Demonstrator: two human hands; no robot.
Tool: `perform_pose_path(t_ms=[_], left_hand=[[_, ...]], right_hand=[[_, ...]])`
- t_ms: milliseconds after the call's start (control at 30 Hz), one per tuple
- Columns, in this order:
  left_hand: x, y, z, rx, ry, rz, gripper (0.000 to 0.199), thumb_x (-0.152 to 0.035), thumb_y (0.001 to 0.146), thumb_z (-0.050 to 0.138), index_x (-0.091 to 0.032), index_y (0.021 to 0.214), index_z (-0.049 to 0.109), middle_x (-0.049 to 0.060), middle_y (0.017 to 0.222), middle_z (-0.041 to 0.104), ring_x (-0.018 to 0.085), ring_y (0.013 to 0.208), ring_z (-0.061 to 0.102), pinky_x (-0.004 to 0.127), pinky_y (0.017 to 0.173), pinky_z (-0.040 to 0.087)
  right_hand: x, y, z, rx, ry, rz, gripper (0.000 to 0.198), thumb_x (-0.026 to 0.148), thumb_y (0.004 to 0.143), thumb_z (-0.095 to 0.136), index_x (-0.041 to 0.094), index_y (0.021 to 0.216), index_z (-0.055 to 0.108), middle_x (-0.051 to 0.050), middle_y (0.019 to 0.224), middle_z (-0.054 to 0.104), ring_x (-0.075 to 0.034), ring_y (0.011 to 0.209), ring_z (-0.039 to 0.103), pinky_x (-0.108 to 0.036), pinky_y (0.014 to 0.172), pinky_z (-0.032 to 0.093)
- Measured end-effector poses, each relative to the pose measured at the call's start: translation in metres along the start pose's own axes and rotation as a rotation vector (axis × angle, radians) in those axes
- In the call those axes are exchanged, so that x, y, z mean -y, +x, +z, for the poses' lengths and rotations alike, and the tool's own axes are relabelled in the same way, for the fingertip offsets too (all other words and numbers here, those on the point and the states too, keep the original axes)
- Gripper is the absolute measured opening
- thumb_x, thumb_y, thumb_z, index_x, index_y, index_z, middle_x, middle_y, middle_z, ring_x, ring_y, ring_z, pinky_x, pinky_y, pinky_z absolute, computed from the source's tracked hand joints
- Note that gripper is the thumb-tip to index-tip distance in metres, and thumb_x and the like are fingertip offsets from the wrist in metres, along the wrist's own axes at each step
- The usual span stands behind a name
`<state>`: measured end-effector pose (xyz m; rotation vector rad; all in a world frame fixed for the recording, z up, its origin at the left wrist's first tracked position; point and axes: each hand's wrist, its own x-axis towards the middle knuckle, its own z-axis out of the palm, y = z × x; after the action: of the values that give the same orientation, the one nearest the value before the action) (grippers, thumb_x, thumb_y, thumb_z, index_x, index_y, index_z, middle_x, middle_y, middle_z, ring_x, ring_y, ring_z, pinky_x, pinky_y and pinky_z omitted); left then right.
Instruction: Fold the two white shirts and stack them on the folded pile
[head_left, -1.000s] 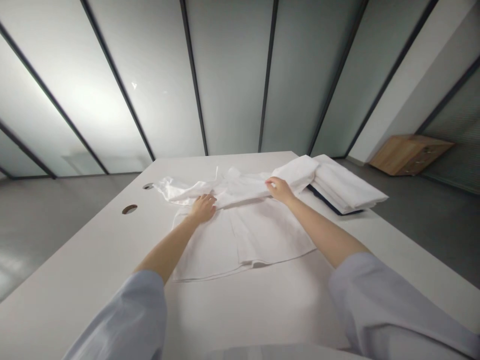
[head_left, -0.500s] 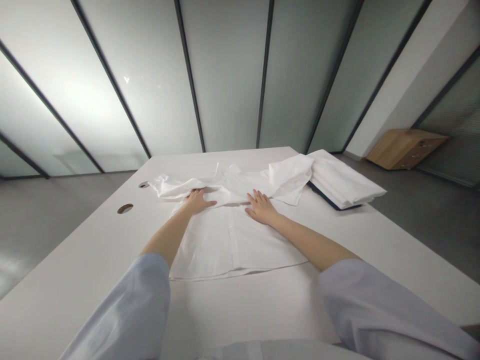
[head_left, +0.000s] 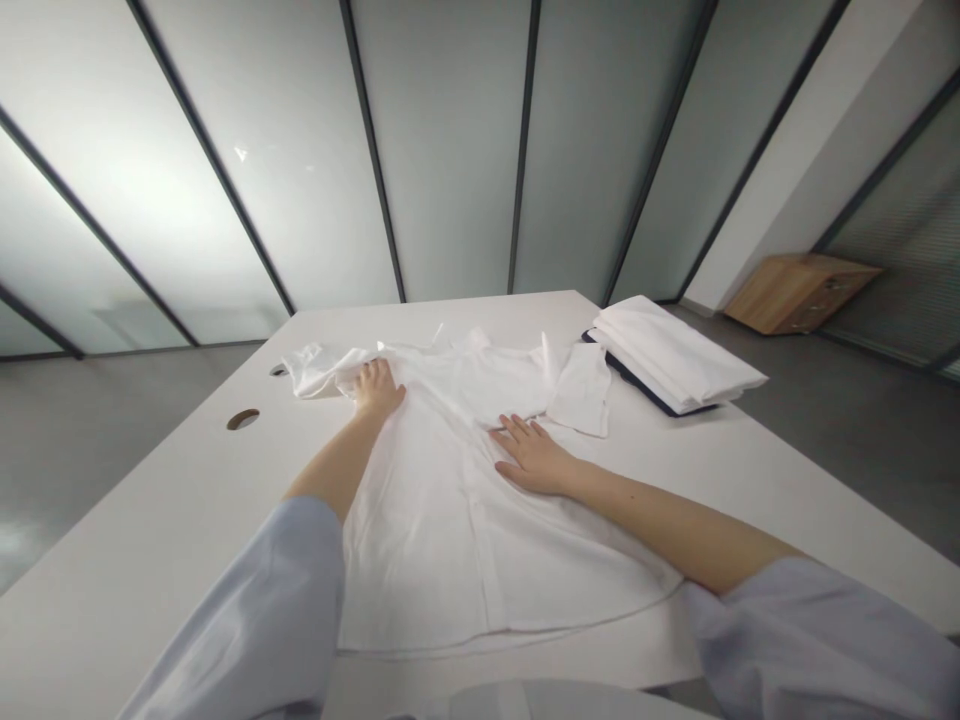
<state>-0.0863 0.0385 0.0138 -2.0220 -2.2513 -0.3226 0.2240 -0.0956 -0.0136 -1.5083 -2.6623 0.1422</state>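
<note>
A white button-front shirt (head_left: 420, 540) lies spread on the white table, its hem toward me and its collar at the far end. My left hand (head_left: 380, 388) rests on the shirt's left side, close to the crumpled left sleeve (head_left: 319, 368), with its fingers laid on the cloth and the thumb apart. Flat on the shirt's front, right of the button strip, my right hand (head_left: 536, 457) has its fingers spread. The right sleeve (head_left: 581, 390) lies beyond that hand, toward the far right. Both hands are open.
Folded white cloth (head_left: 675, 350) is stacked over something dark (head_left: 645, 385) at the table's right edge. Two round holes, the nearer one (head_left: 243, 419) larger, pierce the tabletop (head_left: 172, 560) on the left. A wooden cabinet (head_left: 795, 292) stands on the floor beyond.
The shirt's bunched upper part has flattened, and its hem has come closer to me. My left hand has moved slightly farther away; my right hand has slid nearer. The right sleeve no longer touches the stack.
</note>
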Motion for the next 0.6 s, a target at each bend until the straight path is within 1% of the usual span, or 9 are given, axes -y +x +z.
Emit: perform_pose_path(t_ms=[67, 133, 233, 333, 367, 400, 467, 533, 600], left_hand=[[-0.009, -0.011, 0.005, -0.034, 0.001, 0.159, 0.067, -0.045, 0.089, 0.043, -0.017, 0.148, 0.031, 0.015, 0.154, 0.032, 0.033, 0.142, 0.025, 0.048, 0.114, 0.022], [-0.016, -0.018, 0.01, 0.023, -0.001, 0.236, 0.062, -0.049, 0.09, 0.041, -0.021, 0.145, 0.036, 0.012, 0.154, 0.034, 0.031, 0.141, 0.027, 0.046, 0.114, 0.021], [-0.02, -0.021, 0.016, 0.143, 0.008, 0.206, 0.063, -0.057, 0.091, 0.036, -0.021, 0.142, 0.041, 0.014, 0.153, 0.034, 0.031, 0.139, 0.032, 0.048, 0.112, 0.024], [-0.017, -0.02, 0.017, 0.182, 0.027, 0.143, 0.068, -0.064, 0.09, 0.031, -0.022, 0.142, 0.042, 0.016, 0.153, 0.034, 0.035, 0.139, 0.031, 0.054, 0.109, 0.025], [-0.015, -0.019, 0.017, 0.179, 0.029, 0.121, 0.069, -0.065, 0.089, 0.031, -0.022, 0.142, 0.041, 0.016, 0.153, 0.033, 0.036, 0.139, 0.03, 0.057, 0.108, 0.025], [-0.014, -0.019, 0.016, 0.177, 0.029, 0.099, 0.071, -0.067, 0.088, 0.03, -0.023, 0.143, 0.04, 0.017, 0.153, 0.032, 0.038, 0.139, 0.028, 0.059, 0.107, 0.025], [-0.01, -0.018, 0.015, 0.179, 0.024, 0.062, 0.075, -0.07, 0.086, 0.03, -0.023, 0.144, 0.04, 0.017, 0.154, 0.03, 0.042, 0.139, 0.026, 0.062, 0.105, 0.025], [-0.006, -0.018, 0.015, 0.186, 0.023, 0.037, 0.078, -0.071, 0.086, 0.029, -0.022, 0.145, 0.039, 0.018, 0.155, 0.029, 0.043, 0.139, 0.025, 0.064, 0.104, 0.024], [-0.001, -0.016, 0.014, 0.197, 0.025, 0.006, 0.08, -0.072, 0.085, 0.027, -0.021, 0.146, 0.038, 0.018, 0.155, 0.028, 0.044, 0.14, 0.023, 0.066, 0.105, 0.022]], right_hand=[[-0.014, 0.014, -0.003, -0.025, 0.017, 0.026, 0.064, 0.053, 0.093, 0.043, 0.02, 0.147, 0.037, -0.017, 0.156, 0.027, -0.033, 0.144, 0.023, -0.051, 0.113, 0.023], [-0.031, 0.031, -0.005, -0.07, 0.03, 0.067, 0.058, 0.048, 0.095, 0.041, 0.019, 0.144, 0.04, -0.017, 0.154, 0.033, -0.031, 0.142, 0.027, -0.052, 0.112, 0.025], [-0.054, 0.058, -0.006, -0.116, 0.056, 0.122, 0.05, 0.041, 0.096, 0.04, 0.015, 0.138, 0.045, -0.018, 0.149, 0.04, -0.029, 0.139, 0.033, -0.049, 0.11, 0.028], [-0.067, 0.079, -0.007, -0.154, 0.101, 0.195, 0.048, 0.039, 0.095, 0.041, 0.013, 0.136, 0.044, -0.018, 0.143, 0.046, -0.026, 0.133, 0.042, -0.042, 0.108, 0.032], [-0.068, 0.083, -0.008, -0.168, 0.104, 0.235, 0.05, 0.039, 0.096, 0.041, 0.012, 0.138, 0.042, -0.019, 0.144, 0.044, -0.026, 0.134, 0.041, -0.041, 0.108, 0.032], [-0.068, 0.086, -0.008, -0.179, 0.096, 0.278, 0.054, 0.041, 0.095, 0.04, 0.011, 0.14, 0.039, -0.02, 0.147, 0.04, -0.026, 0.137, 0.037, -0.04, 0.109, 0.031], [-0.065, 0.088, -0.007, -0.175, 0.051, 0.348, 0.063, 0.046, 0.095, 0.04, 0.011, 0.147, 0.031, -0.02, 0.155, 0.028, -0.028, 0.144, 0.023, -0.041, 0.112, 0.026], [-0.061, 0.082, -0.006, -0.137, 0.003, 0.37, 0.071, 0.05, 0.093, 0.04, 0.013, 0.151, 0.024, -0.019, 0.159, 0.017, -0.03, 0.147, 0.013, -0.044, 0.114, 0.021], [-0.058, 0.071, -0.003, -0.089, -0.032, 0.358, 0.073, 0.054, 0.093, 0.039, 0.015, 0.152, 0.022, -0.018, 0.161, 0.011, -0.032, 0.147, 0.009, -0.048, 0.114, 0.019]])
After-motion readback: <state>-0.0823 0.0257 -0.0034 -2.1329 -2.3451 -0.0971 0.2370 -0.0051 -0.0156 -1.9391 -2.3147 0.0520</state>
